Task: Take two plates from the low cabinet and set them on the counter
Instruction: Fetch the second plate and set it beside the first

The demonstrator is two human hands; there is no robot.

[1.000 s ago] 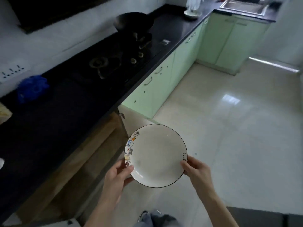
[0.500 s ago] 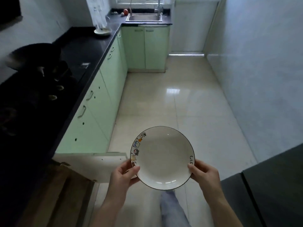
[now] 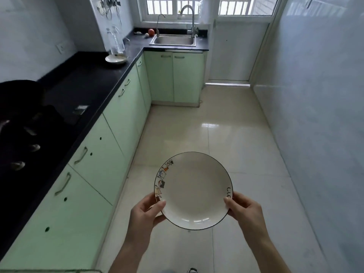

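Note:
I hold a white plate (image 3: 194,191) with a thin black rim and small coloured drawings on its left edge, level over the floor in front of me. My left hand (image 3: 144,212) grips its lower left rim, thumb on top. My right hand (image 3: 244,210) grips its lower right rim the same way. A second white plate (image 3: 116,59) lies far off on the black counter (image 3: 88,85) near the corner. The counter runs along my left, above pale green cabinet doors (image 3: 94,166), all shut in this view.
A black stove (image 3: 21,134) with knobs sits on the counter at my left. Two clear bottles (image 3: 116,41) stand behind the far plate. A steel sink (image 3: 174,40) with a tall tap is at the far end under the window. Pale tiled floor (image 3: 226,138) stretches ahead; a wall bounds the right.
My view has swung right and up, from the counter and open low cabinet to the length of the kitchen. The plate stays in both hands, in the same grip.

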